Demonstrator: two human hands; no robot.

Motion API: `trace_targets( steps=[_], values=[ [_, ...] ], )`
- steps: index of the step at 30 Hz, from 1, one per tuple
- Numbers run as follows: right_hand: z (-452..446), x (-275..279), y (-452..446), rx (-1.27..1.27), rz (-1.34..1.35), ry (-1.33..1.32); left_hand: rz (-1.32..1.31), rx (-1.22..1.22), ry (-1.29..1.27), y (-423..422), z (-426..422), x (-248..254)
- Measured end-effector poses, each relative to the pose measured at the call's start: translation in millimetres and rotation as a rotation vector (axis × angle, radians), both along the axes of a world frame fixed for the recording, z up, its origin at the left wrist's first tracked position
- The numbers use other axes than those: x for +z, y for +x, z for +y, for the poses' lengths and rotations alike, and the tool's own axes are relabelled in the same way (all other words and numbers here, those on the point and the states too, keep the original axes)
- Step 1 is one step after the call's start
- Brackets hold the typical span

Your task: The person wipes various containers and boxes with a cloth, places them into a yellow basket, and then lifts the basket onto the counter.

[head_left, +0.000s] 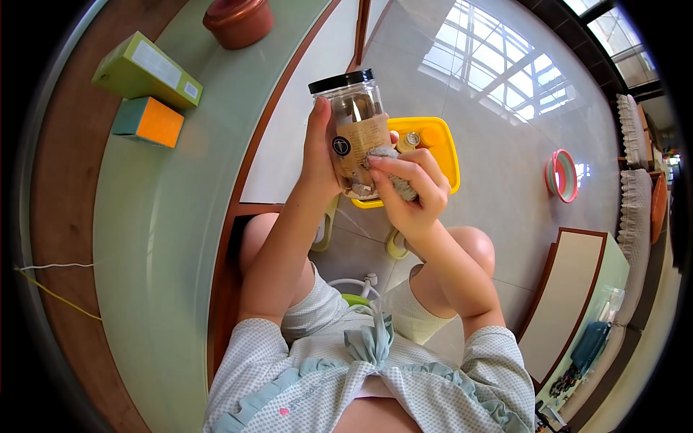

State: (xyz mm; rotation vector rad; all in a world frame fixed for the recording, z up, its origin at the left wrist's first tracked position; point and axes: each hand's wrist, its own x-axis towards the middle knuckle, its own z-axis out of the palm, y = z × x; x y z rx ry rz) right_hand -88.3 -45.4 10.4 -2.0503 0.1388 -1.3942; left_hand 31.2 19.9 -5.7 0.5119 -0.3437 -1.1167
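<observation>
A clear jar (357, 133) with a black lid and a tan label is held slightly tilted in front of me. My left hand (320, 148) wraps round its left side, thumb up near the lid. Pressed against the lower right of the jar is a grey cloth (397, 173), pinched in the fingers of my right hand (419, 189). What is inside the jar is brownish and hard to make out. Behind and below the jar stands a yellow tub (449, 155) with a small glass jar (411, 141) in it.
On the pale green counter (159, 252) at the left are a green box (148, 71), an orange box (155, 123) and a copper-coloured pot (238, 23). A pink-rimmed basin (561, 176) sits on the tiled floor. At the right is a low cabinet (563, 303).
</observation>
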Motion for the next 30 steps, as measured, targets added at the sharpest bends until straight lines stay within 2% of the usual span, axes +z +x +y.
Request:
trace_targets(
  steps=[2,7,8,12,15,19,23,30],
  values=[
    [0,-3,2,0.005,-0.019,0.062,0.005,-0.017,0.009,1,1,-1],
    [-18,8,-4,0.094,0.082,-0.282,-0.083,-0.061,0.209,0,2,7],
    [-22,10,-3,0.100,0.122,-0.356,-0.075,-0.019,0.187,-1,0,5],
    [-31,12,3,0.007,0.067,-0.301,-0.171,0.009,0.334,-14,-2,16],
    [-37,14,9,-0.063,0.022,-0.102,-0.105,-0.019,0.423,-24,-2,21],
    [-31,22,12,-0.083,0.058,0.202,-0.041,-0.103,0.332,-22,-6,12],
    [-28,14,16,-0.094,0.016,0.325,-0.025,-0.070,0.346,-24,-4,17],
    [-23,11,18,-0.041,-0.049,0.730,-0.057,-0.028,0.372,-26,-6,17]
  ],
)
